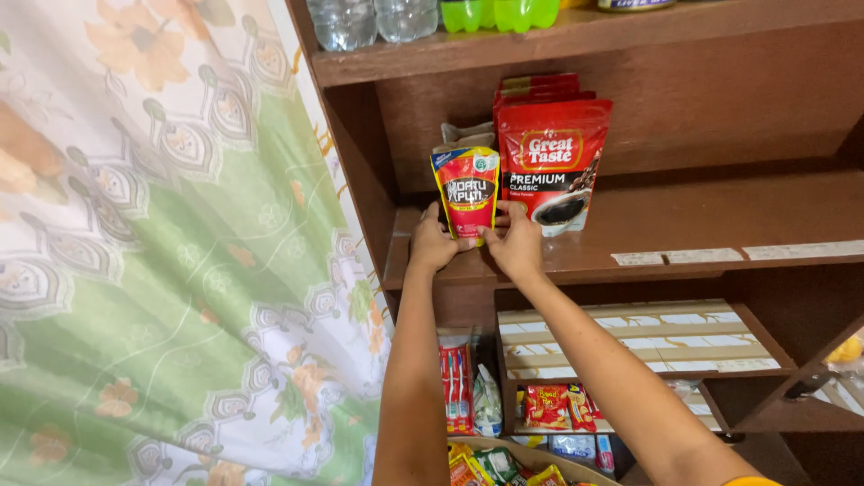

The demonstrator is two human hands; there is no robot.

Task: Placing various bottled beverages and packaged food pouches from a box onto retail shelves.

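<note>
Both hands up on the middle shelf of a brown wooden cabinet. Left hand and right hand closed around the bottom corners of a small red and yellow pouch, one on each side, fingers wrapped round the lower edge. Pouch standing upright, base at or just on the shelf board, near the left end of the shelf, close to the front edge. Hard to tell whether the full weight sits on the wood yet, with the fingers covering the bottom.

Just beside it on the right, touching or nearly so: a row of bigger red coffee pouches, several stacked one behind another. Behind the small pouch, a few more tan or grey packet tops poking up.

Looks pretty far along as far as placing goes: pouch already up on the shelf, upright, facing front, lined up next to the others. Left to do, by the look of it: letting go, maybe a nudge back.

Elsewhere: clear bottles and green bottles on the top shelf, snack packets lower down, floral curtain hanging on the left.
</note>
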